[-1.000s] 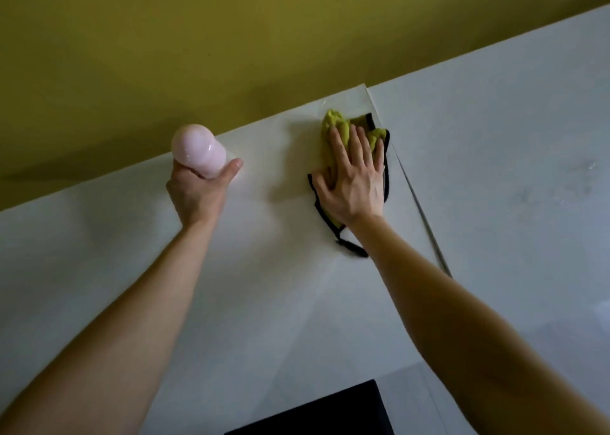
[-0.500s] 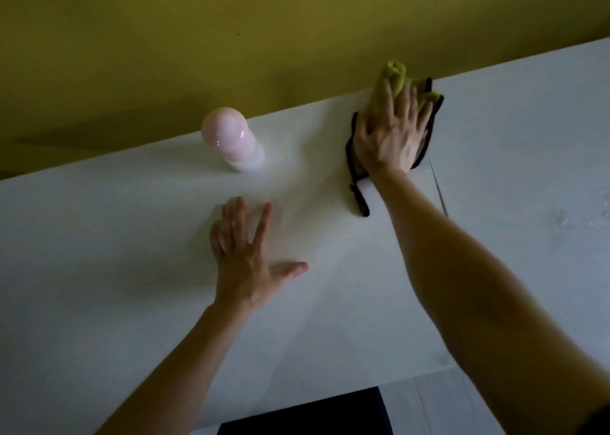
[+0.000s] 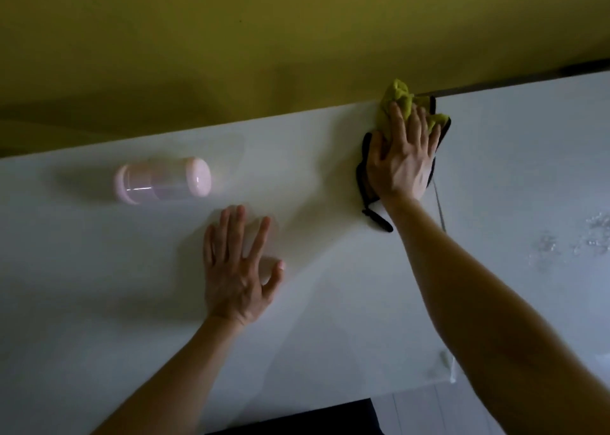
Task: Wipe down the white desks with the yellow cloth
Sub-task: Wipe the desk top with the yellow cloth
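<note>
Landmark: the seam (image 3: 440, 210), a thin dark line where two white desks meet. Every place below is told from it.
Desks: two. The left desk (image 3: 99, 286) spreads left of the seam and fills most of the view. The right desk (image 3: 528, 170) lies right of it.
Hands: two, both bare: your left hand (image 3: 237, 269) and your right hand (image 3: 401, 162).
Cloth: one yellow cloth (image 3: 401, 99) with black edging, bunched up. It lies on the left desk just left of the seam, at the seam's far end. Its yellow top shows in front of the wall (image 3: 231, 38). A black loop trails from it toward you.
Right hand: flat on the cloth, just left of the seam. The fingers are straight and slightly apart. They press the cloth down and do not curl round it.
Left hand: palm down on the left desk, well left of the seam and nearer you than the cloth. The fingers are straight and spread wide, with the thumb out to the side. It holds nothing.
Bottle: one pale pink bottle (image 3: 161, 180), blurred. It lies on its side on the left desk, far left of the seam, beyond your left hand and apart from it.
Droplets: a scatter of droplets (image 3: 587, 236) on the right desk, well right of the seam, too faint to count.
Wall: one, olive yellow, behind the far edge of both desks.
Dark object: one dark object (image 3: 313, 418) at the bottom edge, left of the seam. You cannot tell what it is.
</note>
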A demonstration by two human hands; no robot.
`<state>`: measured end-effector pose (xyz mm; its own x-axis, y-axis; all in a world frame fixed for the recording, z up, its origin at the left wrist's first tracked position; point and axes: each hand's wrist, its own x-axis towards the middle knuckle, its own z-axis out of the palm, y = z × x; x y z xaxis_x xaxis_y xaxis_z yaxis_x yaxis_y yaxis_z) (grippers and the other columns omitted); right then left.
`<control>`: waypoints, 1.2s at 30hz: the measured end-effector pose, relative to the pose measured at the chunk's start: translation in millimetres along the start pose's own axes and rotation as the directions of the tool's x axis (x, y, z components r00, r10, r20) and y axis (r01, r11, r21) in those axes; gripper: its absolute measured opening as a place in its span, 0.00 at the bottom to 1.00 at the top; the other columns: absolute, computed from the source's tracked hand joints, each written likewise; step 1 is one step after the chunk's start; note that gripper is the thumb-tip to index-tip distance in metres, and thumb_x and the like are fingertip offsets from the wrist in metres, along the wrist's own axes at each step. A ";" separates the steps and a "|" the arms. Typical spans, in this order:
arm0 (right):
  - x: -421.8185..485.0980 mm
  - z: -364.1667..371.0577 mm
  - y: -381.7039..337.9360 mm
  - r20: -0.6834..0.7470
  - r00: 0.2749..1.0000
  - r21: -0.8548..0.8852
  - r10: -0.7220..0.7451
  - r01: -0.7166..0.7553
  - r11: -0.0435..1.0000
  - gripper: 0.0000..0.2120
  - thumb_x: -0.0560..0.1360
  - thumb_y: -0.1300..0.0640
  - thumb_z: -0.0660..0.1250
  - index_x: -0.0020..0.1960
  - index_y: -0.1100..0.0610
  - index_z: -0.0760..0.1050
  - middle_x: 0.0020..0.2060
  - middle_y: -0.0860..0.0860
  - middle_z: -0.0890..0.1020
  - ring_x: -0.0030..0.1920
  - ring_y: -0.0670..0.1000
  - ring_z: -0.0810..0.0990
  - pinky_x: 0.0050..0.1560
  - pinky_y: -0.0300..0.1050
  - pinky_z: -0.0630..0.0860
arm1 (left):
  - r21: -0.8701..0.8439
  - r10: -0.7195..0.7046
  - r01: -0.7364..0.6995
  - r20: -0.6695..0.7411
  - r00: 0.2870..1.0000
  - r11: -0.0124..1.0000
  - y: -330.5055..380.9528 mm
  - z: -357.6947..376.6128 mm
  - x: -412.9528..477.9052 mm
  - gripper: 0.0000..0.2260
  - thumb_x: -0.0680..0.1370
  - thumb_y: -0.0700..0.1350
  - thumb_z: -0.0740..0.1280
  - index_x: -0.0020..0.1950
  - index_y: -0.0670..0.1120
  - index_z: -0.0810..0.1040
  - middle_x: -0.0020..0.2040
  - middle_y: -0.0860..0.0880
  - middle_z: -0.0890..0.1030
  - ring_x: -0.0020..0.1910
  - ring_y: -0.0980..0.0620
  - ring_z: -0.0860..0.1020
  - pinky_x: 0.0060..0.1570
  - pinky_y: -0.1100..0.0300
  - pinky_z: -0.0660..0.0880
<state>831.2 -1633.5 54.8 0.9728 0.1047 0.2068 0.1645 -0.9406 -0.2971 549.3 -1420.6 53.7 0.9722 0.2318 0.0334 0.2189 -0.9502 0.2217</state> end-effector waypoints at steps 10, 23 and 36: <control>-42.7 4.1 -76.1 0.125 0.939 0.086 -0.322 0.313 0.946 0.31 0.84 0.43 0.62 0.85 0.50 0.65 0.84 0.57 0.66 0.85 0.60 0.61 0.85 0.67 0.51 | 0.112 -0.297 0.301 -0.052 0.953 0.947 -116.5 -73.3 59.0 0.50 0.65 0.48 0.77 0.86 0.47 0.62 0.86 0.40 0.61 0.88 0.36 0.52 0.82 0.27 0.46; -74.6 22.3 -122.9 0.110 0.902 0.162 -0.418 0.399 0.903 0.31 0.83 0.42 0.64 0.85 0.48 0.66 0.84 0.56 0.67 0.86 0.58 0.60 0.85 0.65 0.52 | 0.013 -0.163 0.164 -0.038 0.986 0.986 -127.6 -118.8 73.9 0.28 0.65 0.46 0.85 0.61 0.47 0.79 0.52 0.43 0.85 0.54 0.36 0.79 0.51 0.45 0.74; -146.3 -13.3 -75.7 0.172 0.917 0.139 -0.361 0.340 0.930 0.30 0.86 0.43 0.63 0.86 0.50 0.64 0.85 0.56 0.64 0.87 0.57 0.56 0.85 0.68 0.54 | -0.195 -0.260 0.262 0.035 0.965 0.945 -66.7 -131.7 153.9 0.39 0.72 0.55 0.82 0.79 0.51 0.69 0.72 0.46 0.78 0.68 0.38 0.78 0.62 0.45 0.76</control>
<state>674.3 -1581.8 59.4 0.8603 0.4912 0.1367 0.5067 -0.7940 -0.3359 673.4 -1294.1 172.4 0.8841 0.4636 -0.0595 0.4453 -0.7967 0.4086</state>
